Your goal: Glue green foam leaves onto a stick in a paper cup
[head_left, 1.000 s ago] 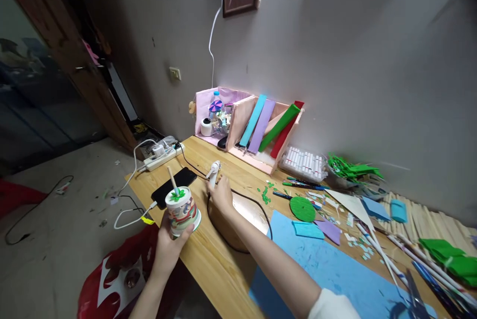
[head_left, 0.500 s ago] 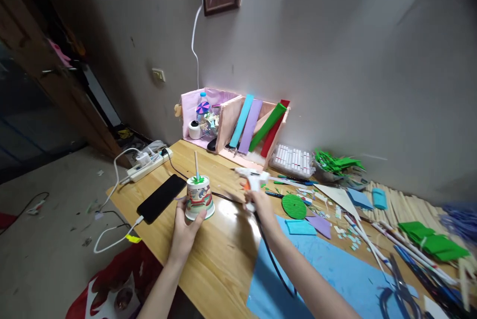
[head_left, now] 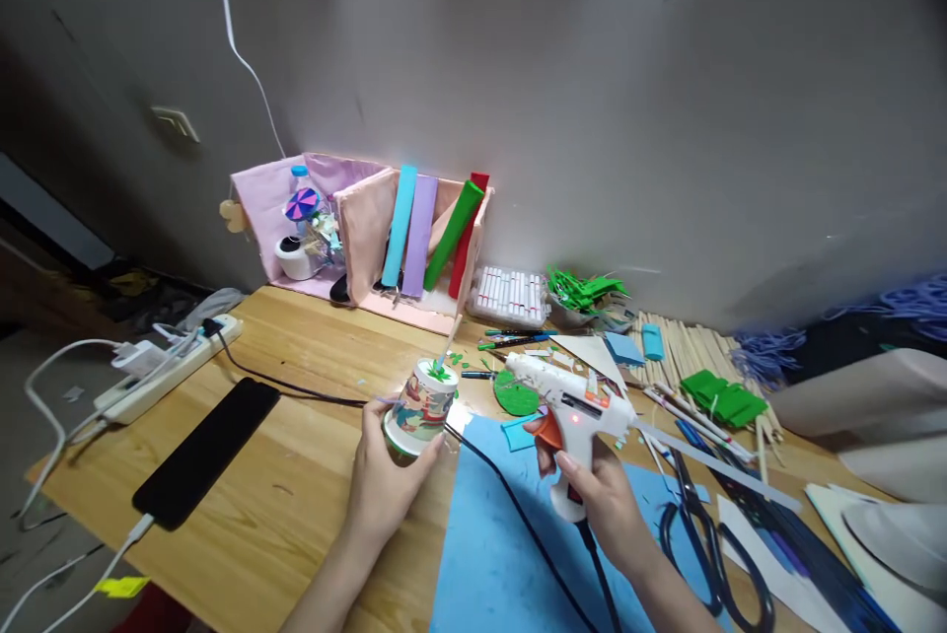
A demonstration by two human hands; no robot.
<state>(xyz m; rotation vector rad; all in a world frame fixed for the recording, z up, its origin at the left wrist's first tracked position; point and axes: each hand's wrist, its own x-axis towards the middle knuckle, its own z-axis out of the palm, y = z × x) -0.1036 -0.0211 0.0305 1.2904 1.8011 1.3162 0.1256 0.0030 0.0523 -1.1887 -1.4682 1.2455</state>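
Note:
Near the middle of the table my left hand (head_left: 389,485) grips an upside-down paper cup (head_left: 423,408) with a printed picture on its side. Green paper leaf pieces (head_left: 439,372) ring a thin pale stick (head_left: 451,339) that rises from the cup's base; the cup tilts a little to the right. To the right, my right hand (head_left: 603,495) is wrapped round the handle of a white hot glue gun (head_left: 573,406) with an orange trigger. A red light glows on its body, and a glue stick (head_left: 717,465) sticks out of its back. The nozzle points left, apart from the cup.
A blue sheet (head_left: 488,554) lies under the right hand, with black-handled scissors (head_left: 714,554) beside it. A phone (head_left: 207,451) and a power strip (head_left: 167,372) are at left. Behind stand a pink divided box (head_left: 362,229), a marker case (head_left: 510,296) and a green disc (head_left: 516,392).
The view has turned to the right. The glue gun has swung out to the right and nearer to me, its nozzle still leftward. The cup, still in my left hand, now leans to the right.

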